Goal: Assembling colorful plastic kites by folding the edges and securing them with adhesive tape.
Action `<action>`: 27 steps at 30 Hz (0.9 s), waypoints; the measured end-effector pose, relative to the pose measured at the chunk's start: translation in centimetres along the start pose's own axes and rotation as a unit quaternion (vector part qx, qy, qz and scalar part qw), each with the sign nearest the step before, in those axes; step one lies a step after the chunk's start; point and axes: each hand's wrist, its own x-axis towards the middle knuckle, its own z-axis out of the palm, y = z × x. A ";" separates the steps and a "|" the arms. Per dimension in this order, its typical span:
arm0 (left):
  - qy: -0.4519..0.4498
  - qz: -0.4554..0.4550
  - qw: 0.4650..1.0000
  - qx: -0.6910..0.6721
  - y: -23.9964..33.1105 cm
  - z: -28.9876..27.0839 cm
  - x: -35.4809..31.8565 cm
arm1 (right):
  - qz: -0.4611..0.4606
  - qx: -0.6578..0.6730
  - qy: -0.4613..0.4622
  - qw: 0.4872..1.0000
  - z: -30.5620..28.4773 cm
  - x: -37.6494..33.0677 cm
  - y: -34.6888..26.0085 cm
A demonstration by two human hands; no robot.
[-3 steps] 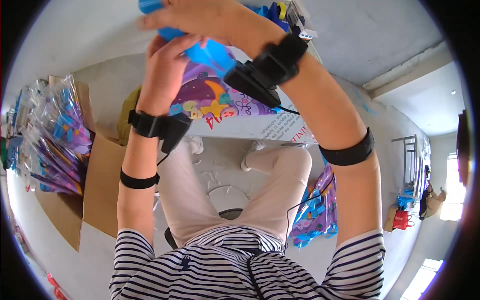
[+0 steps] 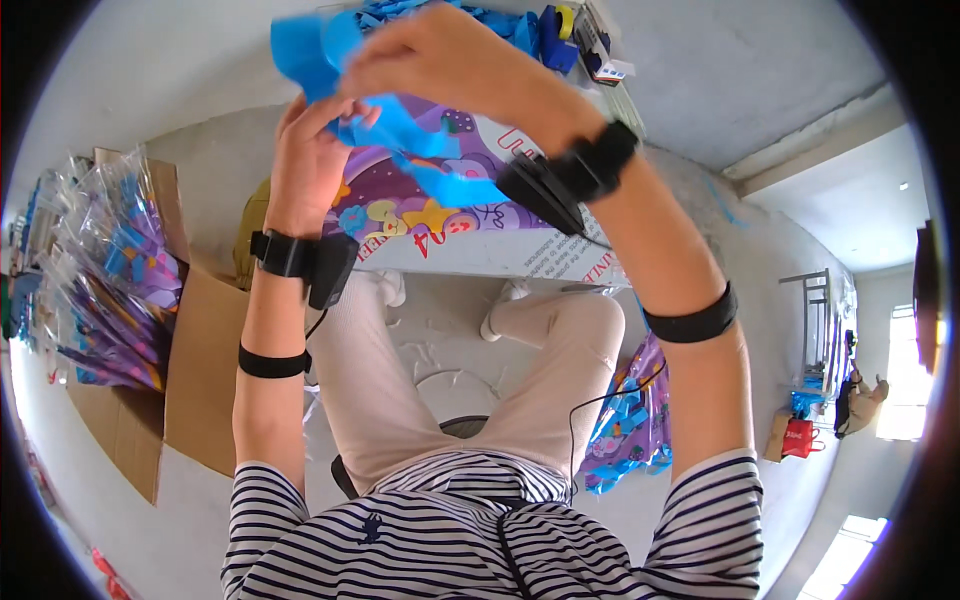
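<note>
A wide blue fabric strap (image 2: pixel 300 60) is looped up at the top of the view, and its tail hangs to the right over a purple printed bag (image 2: pixel 480 140). My left hand (image 2: pixel 312 150) pinches the strap from below, its fingers closed. Above it my right hand (image 2: pixel 430 60) bends its fingers round the same strap, fingertips slightly blurred. The purple bag, printed with cartoon figures, lies on a white surface (image 2: pixel 480 252) bearing printed lettering.
On the left, an open cardboard box (image 2: pixel 205 370) stands beside several purple bags in clear plastic (image 2: pixel 115 290). More blue straps (image 2: pixel 510 28) and a yellow tape roll (image 2: pixel 566 22) lie at the far edge. Purple bags with blue straps (image 2: pixel 630 420) sit right of my leg.
My right hand has moved slightly right and down. The blue strap has spread into a wider loop above my left hand, and its tail has swung lower and to the right.
</note>
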 end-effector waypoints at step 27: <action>0.197 -0.148 0.961 -0.127 -2.0 -14.2 -3.6 | 0.423 -0.077 0.276 0.860 12.5 -26.7 26.7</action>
